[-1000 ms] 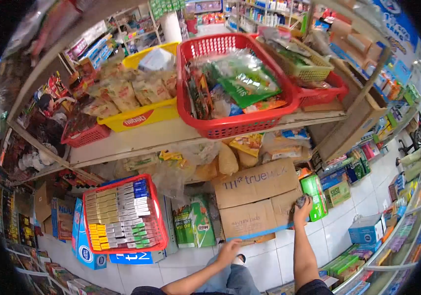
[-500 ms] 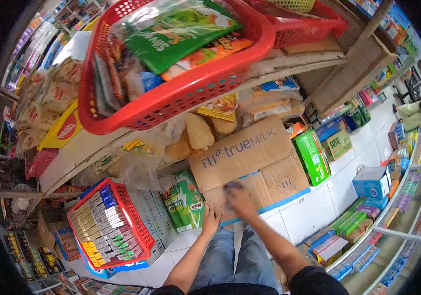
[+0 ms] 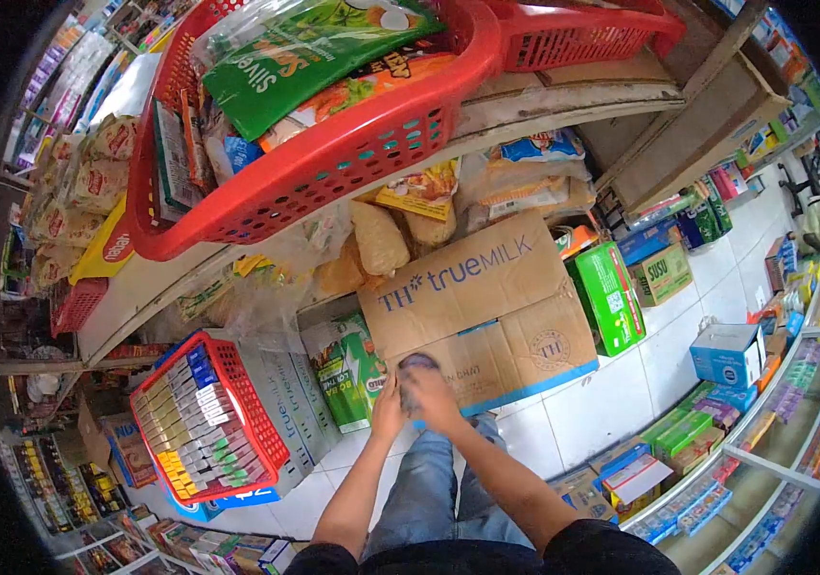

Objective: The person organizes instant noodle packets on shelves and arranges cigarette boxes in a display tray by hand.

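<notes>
A brown cardboard carton [image 3: 472, 287] printed "TH true MILK" lies in front of me, a blue band along its near edge. My right hand [image 3: 429, 398] is closed around a dark, rounded object [image 3: 419, 362] at the carton's near-left part; motion blur hides what kind it is. Right beside it, my left hand [image 3: 391, 407] rests at the carton's left edge, fingers stretched out and partly overlapped by the right hand. A green Milo carton [image 3: 341, 369] stands just left of my left hand.
Above the carton, a shelf holds a red basket [image 3: 333, 158] of packets. Low on the left, another red basket [image 3: 261, 446] of small boxes sits by a grey carton [image 3: 300, 407]. A green box [image 3: 608, 297] stands to the right. Stocked shelves [image 3: 745, 460] curve along the right.
My right hand has moved left and nearer to me with the dark object, coming beside my left hand. The left hand has shifted slightly left and up. The view has shifted slightly.
</notes>
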### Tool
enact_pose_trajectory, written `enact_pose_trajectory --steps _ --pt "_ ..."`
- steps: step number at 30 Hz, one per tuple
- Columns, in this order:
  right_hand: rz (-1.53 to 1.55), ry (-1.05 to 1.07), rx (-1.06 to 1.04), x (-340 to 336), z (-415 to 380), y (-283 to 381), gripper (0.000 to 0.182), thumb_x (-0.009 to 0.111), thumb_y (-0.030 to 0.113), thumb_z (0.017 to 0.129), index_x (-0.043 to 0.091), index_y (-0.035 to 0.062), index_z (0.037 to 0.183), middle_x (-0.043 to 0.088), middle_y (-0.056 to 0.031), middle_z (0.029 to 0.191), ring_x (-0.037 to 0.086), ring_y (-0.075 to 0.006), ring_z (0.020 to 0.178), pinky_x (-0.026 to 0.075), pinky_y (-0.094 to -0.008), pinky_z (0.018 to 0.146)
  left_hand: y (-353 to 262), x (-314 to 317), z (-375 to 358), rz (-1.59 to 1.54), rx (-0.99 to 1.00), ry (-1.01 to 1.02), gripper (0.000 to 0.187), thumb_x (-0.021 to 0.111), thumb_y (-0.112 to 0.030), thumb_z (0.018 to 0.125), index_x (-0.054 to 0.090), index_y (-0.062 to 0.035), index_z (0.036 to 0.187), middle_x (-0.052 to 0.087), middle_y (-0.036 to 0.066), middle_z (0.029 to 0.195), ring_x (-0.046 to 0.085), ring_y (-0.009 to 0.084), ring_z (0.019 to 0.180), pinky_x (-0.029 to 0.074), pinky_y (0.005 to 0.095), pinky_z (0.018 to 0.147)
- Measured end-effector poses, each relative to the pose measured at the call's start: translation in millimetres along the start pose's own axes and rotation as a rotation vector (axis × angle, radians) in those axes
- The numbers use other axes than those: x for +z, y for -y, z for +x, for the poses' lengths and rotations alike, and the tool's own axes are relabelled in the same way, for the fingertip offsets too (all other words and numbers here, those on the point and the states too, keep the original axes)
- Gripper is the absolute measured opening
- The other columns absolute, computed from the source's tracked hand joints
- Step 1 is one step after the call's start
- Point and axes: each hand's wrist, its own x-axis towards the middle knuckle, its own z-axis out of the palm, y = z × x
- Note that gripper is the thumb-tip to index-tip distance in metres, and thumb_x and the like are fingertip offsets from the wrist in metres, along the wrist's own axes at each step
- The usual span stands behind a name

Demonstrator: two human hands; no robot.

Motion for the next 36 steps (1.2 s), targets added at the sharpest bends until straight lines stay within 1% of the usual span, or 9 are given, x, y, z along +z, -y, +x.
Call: enact_pose_trajectory --steps 4,8,13,16,17,22,26,29,36 --pt "-0.247 0.357 -0.206 -68 -5 -4 0.021 0.052 0.008 0.072 0.056 0.0034 0.091 0.058 -0.0158 0.094 0.055 -0.0300 0.092 0.044 -0.0407 0.078 14 1 -3 0.092 0.064 0.027 0.084 0.075 -0.012 0.059 0.033 -0.0018 0.131 0.022 0.020 0.141 0.026 0.0370 0.127 0.031 0.0382 0.100" --pt "-0.649 -0.355 -0.020 -223 6 -41 0.037 0.053 -0.004 0.062 0.056 0.0026 0.098 0.053 -0.0166 0.111 0.048 -0.0334 0.102 0.039 -0.0390 0.086 -20 -25 9 0.262 -0.022 -0.001 0.102 0.080 -0.020 0.053 0.022 -0.0081 0.136 0.018 0.017 0.143 0.020 0.0346 0.130 0.026 0.0437 0.103" --pt "-0.696 -0.642 0.106 -173 10 -48 0.050 0.054 0.001 0.063 0.050 0.0038 0.113 0.045 -0.0160 0.125 0.037 -0.0348 0.118 0.029 -0.0401 0.099 -40 -43 28 0.415 -0.038 0.038 0.113 0.082 -0.028 0.049 0.015 -0.0081 0.138 0.014 0.014 0.144 0.015 0.0310 0.133 0.022 0.0464 0.104" --pt "-0.250 0.188 0.356 -70 17 -37 0.042 0.051 0.007 0.068 0.053 0.0047 0.110 0.052 -0.0166 0.116 0.047 -0.0326 0.107 0.035 -0.0425 0.090 -27 -39 40 0.408 -0.083 0.153 0.115 0.082 -0.027 0.049 0.014 -0.0047 0.138 0.014 0.014 0.144 0.016 0.0301 0.133 0.022 0.0453 0.105" --pt "-0.271 -0.060 -0.265 -29 -8 -29 0.045 0.052 0.005 0.066 0.053 0.0057 0.111 0.051 -0.0159 0.117 0.047 -0.0316 0.107 0.035 -0.0443 0.091 -26 -38 43 0.390 -0.056 0.160 0.114 0.082 -0.026 0.049 0.014 -0.0035 0.138 0.013 0.014 0.144 0.016 0.0295 0.133 0.022 0.0452 0.105" --pt "-0.275 0.175 -0.472 -17 -18 5 0.037 0.051 0.007 0.069 0.056 0.0050 0.105 0.052 -0.0156 0.115 0.049 -0.0297 0.106 0.034 -0.0479 0.092 -10 -33 38 0.399 -0.011 0.163 0.117 0.082 -0.027 0.047 0.013 -0.0055 0.139 0.010 0.010 0.146 0.014 0.0261 0.134 0.024 0.0453 0.105" --pt "-0.406 0.036 0.450 -149 33 -22 0.025 0.052 0.004 0.069 0.057 0.0041 0.093 0.058 -0.0165 0.100 0.053 -0.0333 0.091 0.042 -0.0423 0.078 -10 -32 39 0.431 -0.013 0.197 0.126 0.082 -0.037 0.042 0.009 -0.0056 0.139 0.009 0.012 0.146 0.014 0.0274 0.134 0.023 0.0489 0.104" --pt "-0.772 -0.514 -0.057 -200 28 -25 0.036 0.054 0.002 0.067 0.055 0.0011 0.103 0.056 -0.0174 0.106 0.048 -0.0375 0.100 0.037 -0.0459 0.086 -8 -32 37 0.472 -0.018 0.190 0.130 0.081 -0.042 0.038 0.008 -0.0072 0.140 0.008 0.010 0.147 0.013 0.0258 0.134 0.023 0.0504 0.103" --pt "-0.272 -0.123 -0.194 -17 1 -15 0.031 0.048 0.004 0.070 0.057 0.0059 0.100 0.055 -0.0156 0.106 0.049 -0.0318 0.102 0.035 -0.0459 0.089 -3 -29 38 0.508 -0.043 0.199 0.129 0.081 -0.043 0.040 0.007 -0.0087 0.140 0.006 0.008 0.147 0.012 0.0233 0.135 0.021 0.0489 0.105"
